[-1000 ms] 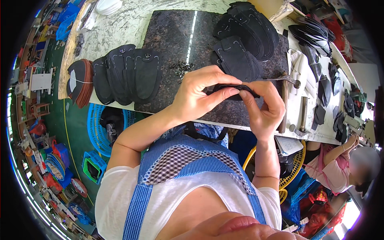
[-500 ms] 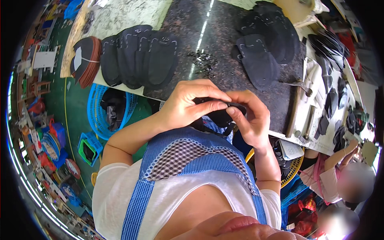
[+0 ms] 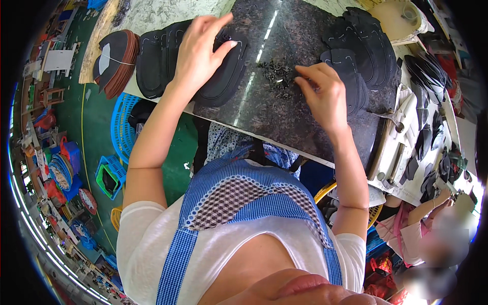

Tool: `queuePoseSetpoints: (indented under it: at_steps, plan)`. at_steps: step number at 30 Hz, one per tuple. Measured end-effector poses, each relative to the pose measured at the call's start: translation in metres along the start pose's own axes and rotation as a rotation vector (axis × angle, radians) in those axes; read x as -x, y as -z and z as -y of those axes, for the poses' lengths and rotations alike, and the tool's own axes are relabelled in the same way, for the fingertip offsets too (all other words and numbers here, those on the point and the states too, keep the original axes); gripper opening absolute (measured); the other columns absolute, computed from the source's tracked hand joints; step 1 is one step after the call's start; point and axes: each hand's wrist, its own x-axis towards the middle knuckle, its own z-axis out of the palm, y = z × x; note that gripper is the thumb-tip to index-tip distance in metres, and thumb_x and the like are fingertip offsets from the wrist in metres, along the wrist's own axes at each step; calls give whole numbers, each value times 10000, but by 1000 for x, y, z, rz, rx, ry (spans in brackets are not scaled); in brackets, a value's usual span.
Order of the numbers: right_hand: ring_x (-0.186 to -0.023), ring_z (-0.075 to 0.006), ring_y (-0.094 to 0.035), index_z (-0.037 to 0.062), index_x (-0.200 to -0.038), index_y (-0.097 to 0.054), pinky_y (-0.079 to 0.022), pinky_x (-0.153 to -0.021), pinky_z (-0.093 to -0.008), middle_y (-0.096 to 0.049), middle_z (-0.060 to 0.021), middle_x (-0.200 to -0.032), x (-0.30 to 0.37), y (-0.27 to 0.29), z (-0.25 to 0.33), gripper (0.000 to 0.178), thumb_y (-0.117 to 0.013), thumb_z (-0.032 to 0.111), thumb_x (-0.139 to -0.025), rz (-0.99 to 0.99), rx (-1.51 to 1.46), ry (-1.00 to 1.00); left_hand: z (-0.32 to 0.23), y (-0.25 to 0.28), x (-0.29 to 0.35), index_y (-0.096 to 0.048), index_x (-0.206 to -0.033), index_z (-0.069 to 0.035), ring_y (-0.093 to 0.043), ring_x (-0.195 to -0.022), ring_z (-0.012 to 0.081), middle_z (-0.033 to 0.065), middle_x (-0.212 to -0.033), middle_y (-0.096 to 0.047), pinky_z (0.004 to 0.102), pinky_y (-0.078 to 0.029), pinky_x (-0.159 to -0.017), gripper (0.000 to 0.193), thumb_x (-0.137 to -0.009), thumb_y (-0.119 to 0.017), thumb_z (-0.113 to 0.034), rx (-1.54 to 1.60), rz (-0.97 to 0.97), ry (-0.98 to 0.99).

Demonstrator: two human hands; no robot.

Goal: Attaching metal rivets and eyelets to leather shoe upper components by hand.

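My left hand is over the left row of black, rounded shoe-upper pieces with pale stitch lines. Its thumb and fingers are spread, and nothing shows between them. At the right edge of a loose pile of small shiny dark metal parts is my right hand. A small gap separates its thumb and forefinger tips; whether a tiny part lies between them is too small to tell. Similar black pieces lie overlapped just beyond my right hand.
A tied stack of brown and black pieces stands at the table's left corner. Below are a blue basket and a blue crate. A metal tool lies right of the dark stone slab. Another person works at far right.
My hands have parted from a black piece held together near my body. The left has moved up to the left row, the right forward to the metal parts. That piece is no longer in them.
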Motion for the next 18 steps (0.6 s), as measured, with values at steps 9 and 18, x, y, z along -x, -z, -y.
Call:
queuePoseSetpoints:
  at_steps: [9,18]
  plan:
    - [-774,-264,-659,4,-945,-689,-521,-682,-328,-652,-118,-871,2,20,24,173,-681,-91,-801,103,-64,169,-78,-15,25,-695,-1061,-37,-621,-806,73,26,-906,-703,221,-483,-649,235,-974,-677,-255,1259,613,537]
    - [-847,-226,-671,-9,-1004,-721,-537,-743,-318,-682,-115,-953,38,36,41,307,-833,44,-723,19,-403,13,-120,-46,47,-646,-953,-55,-521,-724,66,3,-872,-616,211,-416,-635,128,-962,-689,-176,2178,807,945]
